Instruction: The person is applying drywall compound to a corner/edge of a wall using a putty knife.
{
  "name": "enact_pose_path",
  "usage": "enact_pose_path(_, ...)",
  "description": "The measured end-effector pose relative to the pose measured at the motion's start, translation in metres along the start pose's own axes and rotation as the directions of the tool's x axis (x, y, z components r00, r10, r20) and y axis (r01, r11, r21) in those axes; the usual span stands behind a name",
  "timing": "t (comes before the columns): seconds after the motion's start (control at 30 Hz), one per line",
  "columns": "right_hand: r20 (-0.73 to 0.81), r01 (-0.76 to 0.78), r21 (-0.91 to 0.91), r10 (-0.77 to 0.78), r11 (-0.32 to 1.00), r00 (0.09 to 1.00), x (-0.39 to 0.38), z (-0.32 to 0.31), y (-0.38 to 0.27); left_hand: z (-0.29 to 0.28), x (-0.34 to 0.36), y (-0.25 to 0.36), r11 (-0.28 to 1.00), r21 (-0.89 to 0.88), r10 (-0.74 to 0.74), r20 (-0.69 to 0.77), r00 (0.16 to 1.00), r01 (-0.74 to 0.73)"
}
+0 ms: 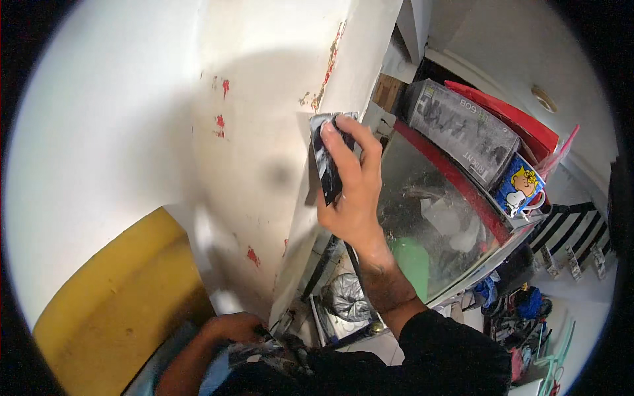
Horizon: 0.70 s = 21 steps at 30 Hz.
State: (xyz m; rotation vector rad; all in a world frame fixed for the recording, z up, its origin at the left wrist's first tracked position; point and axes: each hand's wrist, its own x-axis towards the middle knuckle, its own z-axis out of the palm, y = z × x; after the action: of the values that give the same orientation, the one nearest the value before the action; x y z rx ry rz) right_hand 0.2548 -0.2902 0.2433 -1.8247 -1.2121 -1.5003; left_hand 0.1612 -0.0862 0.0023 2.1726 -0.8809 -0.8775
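Note:
My right hand (356, 178) is raised at the corner of a cream-coloured wall (264, 158). Its thumb and fingers grip a flat black piece smeared with white (326, 165), holding it against or very close to the wall's edge. Just above it, a strip of chipped paint (332, 56) shows red and brown along the corner. Red bare spots (220, 124) are scattered over the wall face to the left. Low in the view, my left hand (234, 327) is curled near my body. Its fingertips are mostly hidden, and whatever they close on is too dark to identify.
A yellow curved panel (119, 277) fills the lower left. To the right stands a dusty glass tank (436, 218), topped by a grey box (462, 125), a red flat item (522, 119) and a blue cartoon mug (518, 185). A silver bag (348, 297) lies below.

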Motion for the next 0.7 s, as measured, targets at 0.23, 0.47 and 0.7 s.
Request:
enact_pose_path(0.23, 0.055, -0.076, 0.026, 0.074, 0.997, 0.996, -0.027, 0.002, -0.018, 0.000, 0.000, 0.004, 0.998, -0.035, -0.046, 0.022, 0.999, 0.046)
enact_pose_path(0.47, 0.170, -0.045, 0.110, 0.026, 0.993, 0.985, -0.070, -0.010, -0.021, 0.005, 0.004, -0.009, 0.997, -0.025, -0.074, 0.045, 0.996, 0.075)
enact_pose_path(0.7, -0.261, -0.214, 0.164, 0.251, 0.963, 0.932, 0.004, -0.042, 0.053, 0.002, 0.011, -0.016, 0.987, -0.045, -0.147, 0.101, 0.984, 0.152)
